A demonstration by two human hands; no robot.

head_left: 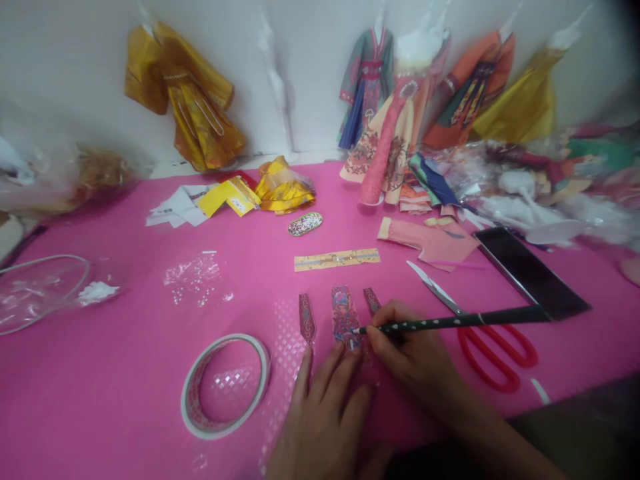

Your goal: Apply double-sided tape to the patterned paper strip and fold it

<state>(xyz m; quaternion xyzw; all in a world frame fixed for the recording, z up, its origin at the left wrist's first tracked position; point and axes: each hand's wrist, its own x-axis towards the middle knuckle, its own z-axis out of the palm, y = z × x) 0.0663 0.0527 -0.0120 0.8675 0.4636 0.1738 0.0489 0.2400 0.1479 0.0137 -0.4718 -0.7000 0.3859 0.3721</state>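
My right hand (407, 347) pinches a dark pencil (450, 323) with pale dots. Its light tip touches the lower part of a red and blue patterned strip (343, 307). My left hand (327, 400) lies flat with fingers stretched out; two fingertips rest on the bottom edge of that strip, and another touches the pointed end of a narrow maroon strip (307, 317). A second maroon strip (371, 300) lies to the right, partly hidden by my right hand. Beneath the left hand runs a clear sheet of shiny square gems (287, 353).
A tape roll (186, 393) lies left, red-handled scissors (463, 312) and a black phone (525, 267) right. Ahead are a beige strip (337, 259), an oval glitter piece (305, 225) and loose gems (193, 277). Dressed doll forms (193, 100) stand along the wall.
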